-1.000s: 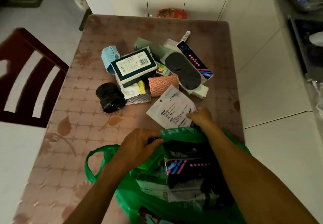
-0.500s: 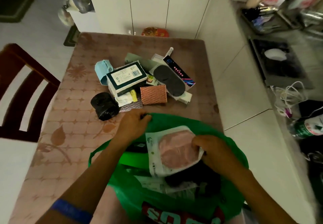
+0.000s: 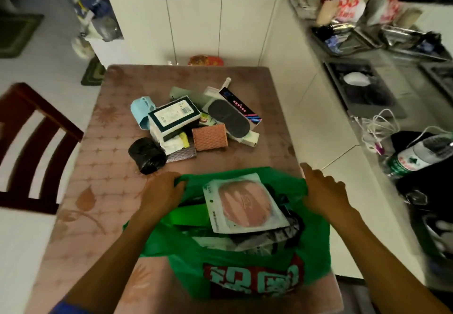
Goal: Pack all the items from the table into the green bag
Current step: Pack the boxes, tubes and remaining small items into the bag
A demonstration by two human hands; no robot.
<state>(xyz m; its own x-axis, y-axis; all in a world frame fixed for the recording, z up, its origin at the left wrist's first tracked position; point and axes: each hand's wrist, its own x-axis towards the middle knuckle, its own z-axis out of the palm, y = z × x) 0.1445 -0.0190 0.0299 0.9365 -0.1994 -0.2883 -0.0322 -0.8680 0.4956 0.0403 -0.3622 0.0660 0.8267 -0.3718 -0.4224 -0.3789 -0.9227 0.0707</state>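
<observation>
The green bag [image 3: 247, 262] stands open at the table's near edge. A white pouch with a pink disc [image 3: 245, 203] lies on top of the dark packets inside it. My left hand [image 3: 160, 192] grips the bag's far left rim. My right hand [image 3: 321, 188] is at the right rim, fingers pointing away, holding nothing I can see. On the table beyond lie a black roll [image 3: 147, 155], an orange textured pad [image 3: 209, 137], a white and dark green box [image 3: 172, 116], a light blue case [image 3: 141, 111] and a grey oval pad on a long box [image 3: 230, 120].
The brown patterned table [image 3: 103, 191] has a dark wooden chair [image 3: 31, 147] on its left. A counter on the right carries a water bottle [image 3: 416, 159], white cables and a dark bag. White cabinets stand behind the table.
My right hand took the white pouch off the table, put it in the bag and let go, then moved to the right rim. My left hand kept its grip on the rim.
</observation>
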